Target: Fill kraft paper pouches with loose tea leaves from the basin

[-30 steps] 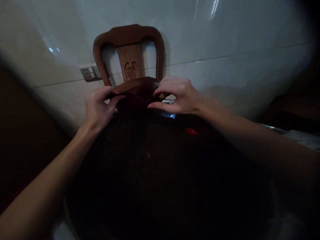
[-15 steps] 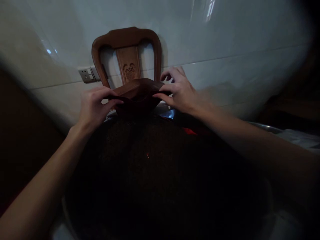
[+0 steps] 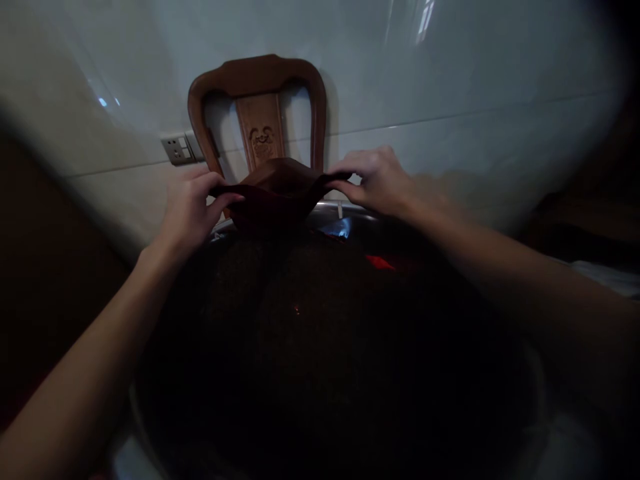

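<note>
A dark red cloth is stretched between my two hands, its upper edge sagging in the middle. My left hand pinches its left corner between thumb and fingers. At the right corner, my right hand is closed on the edge, thumb below and fingers above. The cloth hangs in front of a wooden chair with a carved back panel. Its lower part fades into the dark round surface below, and I cannot make out where it ends.
Below my hands lies a large, dark round surface with a small red patch on it. A shiny metal rim shows behind it. A tiled wall with a socket rises behind the chair.
My right hand has closed its fingers onto the cloth's right corner and moved slightly right, drawing the edge wider. My left hand keeps its pinch. The view has shifted a little.
</note>
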`<act>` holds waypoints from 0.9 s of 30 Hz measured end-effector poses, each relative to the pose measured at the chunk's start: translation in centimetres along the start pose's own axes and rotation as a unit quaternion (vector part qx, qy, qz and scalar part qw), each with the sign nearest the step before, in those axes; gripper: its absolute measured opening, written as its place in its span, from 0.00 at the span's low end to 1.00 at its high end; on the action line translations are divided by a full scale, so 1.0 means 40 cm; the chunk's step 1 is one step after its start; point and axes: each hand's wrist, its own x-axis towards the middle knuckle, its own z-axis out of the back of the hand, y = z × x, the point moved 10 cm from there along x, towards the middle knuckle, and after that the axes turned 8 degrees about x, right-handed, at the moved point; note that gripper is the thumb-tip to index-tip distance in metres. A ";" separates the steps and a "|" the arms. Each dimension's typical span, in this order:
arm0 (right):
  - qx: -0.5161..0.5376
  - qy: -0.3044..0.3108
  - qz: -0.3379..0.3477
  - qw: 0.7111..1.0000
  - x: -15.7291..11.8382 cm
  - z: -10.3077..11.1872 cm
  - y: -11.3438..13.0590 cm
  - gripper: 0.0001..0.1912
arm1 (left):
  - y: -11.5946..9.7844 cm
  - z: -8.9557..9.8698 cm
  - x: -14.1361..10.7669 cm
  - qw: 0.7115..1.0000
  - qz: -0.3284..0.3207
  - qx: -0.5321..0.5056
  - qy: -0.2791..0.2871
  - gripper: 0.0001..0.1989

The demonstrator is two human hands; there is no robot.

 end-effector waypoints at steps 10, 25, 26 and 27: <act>0.001 0.025 0.020 0.999 0.002 -0.021 0.007 0.05 | -0.021 -0.010 -0.002 1.000 -0.013 0.010 -0.005 0.11; -0.007 0.039 0.036 0.999 -0.004 -0.054 0.031 0.03 | -0.049 -0.012 -0.006 0.998 -0.053 0.014 0.022 0.07; 0.005 0.046 0.043 0.998 -0.004 -0.057 0.038 0.03 | -0.051 -0.012 -0.006 0.998 -0.053 0.031 0.018 0.07; 0.014 0.054 0.050 0.997 -0.005 -0.062 0.044 0.03 | -0.054 -0.012 -0.007 0.997 -0.053 0.049 0.016 0.07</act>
